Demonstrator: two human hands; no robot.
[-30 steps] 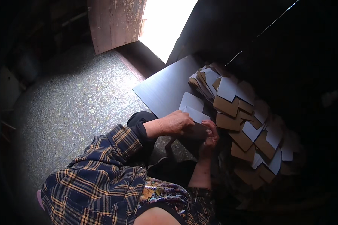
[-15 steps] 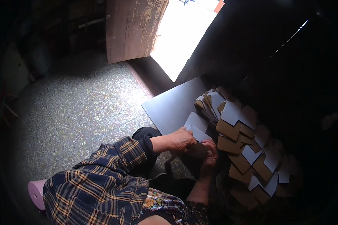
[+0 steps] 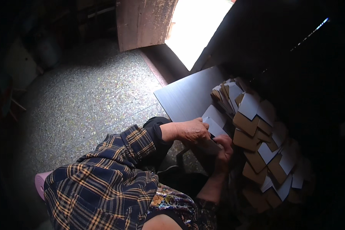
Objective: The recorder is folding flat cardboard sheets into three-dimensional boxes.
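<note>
My left hand (image 3: 191, 132) and my right hand (image 3: 223, 150) meet over a flat white-and-grey card piece (image 3: 214, 122) at the near edge of a grey board (image 3: 188, 94). Both hands grip this piece, the left from above, the right from below. Just to the right lies a long heap of folded brown and white card pieces (image 3: 261, 142), overlapping like scales. My left arm wears a blue and yellow plaid sleeve (image 3: 103, 180).
A speckled stone floor (image 3: 92, 99) spreads to the left. A wooden door (image 3: 143, 23) stands beside a bright doorway (image 3: 195, 27) at the top. The right side is dark. A pink object (image 3: 39, 183) shows at lower left.
The view has shifted, so the board and the heap sit slightly lower and further right. My hands stay together on the card piece with only small finger movement.
</note>
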